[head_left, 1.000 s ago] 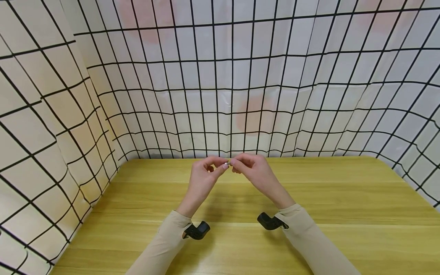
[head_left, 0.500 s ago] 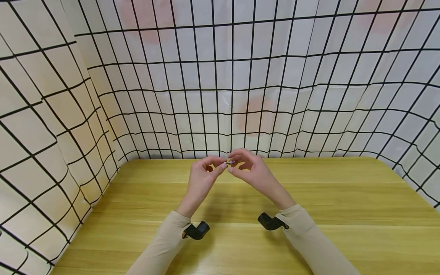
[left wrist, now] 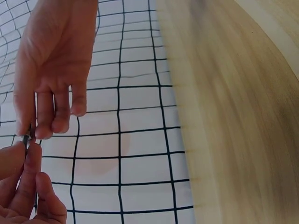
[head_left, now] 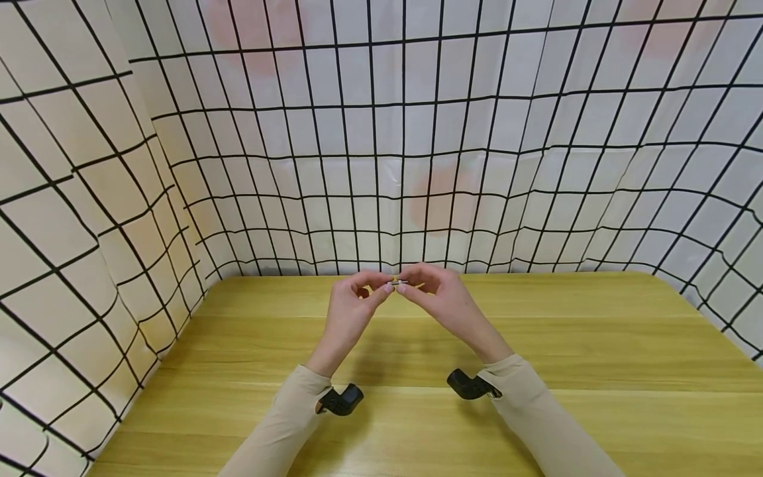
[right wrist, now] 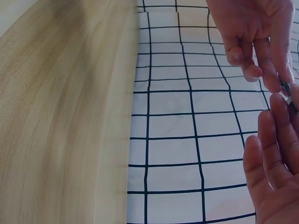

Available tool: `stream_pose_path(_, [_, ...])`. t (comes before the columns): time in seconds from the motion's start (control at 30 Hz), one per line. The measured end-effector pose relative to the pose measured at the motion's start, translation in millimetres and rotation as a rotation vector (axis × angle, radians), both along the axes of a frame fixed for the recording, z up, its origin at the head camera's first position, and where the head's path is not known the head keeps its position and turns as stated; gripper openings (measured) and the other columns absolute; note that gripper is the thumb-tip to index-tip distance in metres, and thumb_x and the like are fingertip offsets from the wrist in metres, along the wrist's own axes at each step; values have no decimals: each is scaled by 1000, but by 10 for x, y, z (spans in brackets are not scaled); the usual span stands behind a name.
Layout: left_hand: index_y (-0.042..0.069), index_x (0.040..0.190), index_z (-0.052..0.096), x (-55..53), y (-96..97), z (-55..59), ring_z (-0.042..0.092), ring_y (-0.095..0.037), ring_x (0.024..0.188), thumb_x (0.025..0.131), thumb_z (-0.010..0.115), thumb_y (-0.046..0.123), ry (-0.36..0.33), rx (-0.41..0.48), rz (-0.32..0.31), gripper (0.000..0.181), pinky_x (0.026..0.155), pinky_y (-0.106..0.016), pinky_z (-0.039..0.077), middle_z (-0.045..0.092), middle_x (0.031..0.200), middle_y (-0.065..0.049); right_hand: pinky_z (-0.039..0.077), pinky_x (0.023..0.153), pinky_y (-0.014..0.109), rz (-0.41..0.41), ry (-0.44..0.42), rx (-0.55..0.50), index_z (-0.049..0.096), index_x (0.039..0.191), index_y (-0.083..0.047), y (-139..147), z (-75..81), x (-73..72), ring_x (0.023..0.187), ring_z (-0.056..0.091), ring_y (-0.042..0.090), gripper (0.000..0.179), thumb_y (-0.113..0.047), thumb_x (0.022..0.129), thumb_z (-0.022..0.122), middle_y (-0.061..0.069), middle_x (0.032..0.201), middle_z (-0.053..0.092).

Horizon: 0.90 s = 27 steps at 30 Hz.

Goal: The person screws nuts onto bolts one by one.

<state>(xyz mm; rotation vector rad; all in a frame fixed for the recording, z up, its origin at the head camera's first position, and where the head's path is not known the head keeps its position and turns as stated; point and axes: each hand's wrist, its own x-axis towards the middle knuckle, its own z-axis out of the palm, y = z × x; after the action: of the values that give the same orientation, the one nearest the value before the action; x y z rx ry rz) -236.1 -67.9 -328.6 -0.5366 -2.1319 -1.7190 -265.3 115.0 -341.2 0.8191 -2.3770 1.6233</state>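
Observation:
In the head view both hands meet above the far edge of the table. My left hand (head_left: pixel 352 301) pinches one end of a small metal bolt (head_left: pixel 395 283) between thumb and index finger. On the other end, the thumb and index finger of my right hand (head_left: pixel 444 295) close around a wider part that looks like a nut. Threads show faintly on the bolt (right wrist: pixel 286 87) in the right wrist view. Fingertips cover most of it, and in the left wrist view just a dark sliver of the bolt (left wrist: pixel 26 138) shows.
A wooden table (head_left: pixel 417 424) lies beneath the hands. White sheeting with a black grid (head_left: pixel 334 146) rises behind and along both sides. Black wrist cameras, one at the left cuff (head_left: pixel 342 400) and one at the right cuff (head_left: pixel 469 384), stick out inward.
The right thumb and index finger held the bolt's end, spread apart around half a second ago, exposing it, and now pinch it again. The left hand stays in place.

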Motion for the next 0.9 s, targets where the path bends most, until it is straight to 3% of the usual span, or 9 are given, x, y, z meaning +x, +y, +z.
stream_pose_path(0.23, [-6,96,73,14,5,4,55,-25,78,90,69,-1,7,-10,-7,9,69,-32,38,71,92,-16,50,74,40,-23,-3,20,72,99,-16,31,-158,-130,86,62,20,19,-31,99,61,1,92,68])
stream_pose_path(0.47, [-6,98,73,26,9,21,55,-30,81,90,69,0,-17,0,-4,11,71,-32,39,71,97,-16,51,77,53,-14,-6,9,71,95,-15,30,-161,-132,85,62,27,28,-38,102,55,6,86,67])
stream_pose_path(0.63, [-6,97,73,27,6,33,55,-30,81,90,69,1,-18,0,-6,11,71,-32,39,71,97,-16,51,77,46,2,-4,7,66,109,-18,33,-149,-133,92,61,25,18,-32,99,60,4,97,67])
stream_pose_path(0.73, [-5,97,73,24,2,32,55,-30,80,90,69,1,-21,-1,-7,10,72,-32,39,71,96,-15,50,81,43,9,28,8,63,117,-18,29,-143,-137,97,60,20,22,-24,96,66,1,107,67])
stream_pose_path(0.9, [-6,97,73,20,-3,24,55,-32,81,91,68,1,-25,7,-12,10,72,-34,39,71,96,-16,48,85,44,14,86,-3,63,114,-8,1,-39,-40,101,58,20,21,-7,93,68,8,109,65])
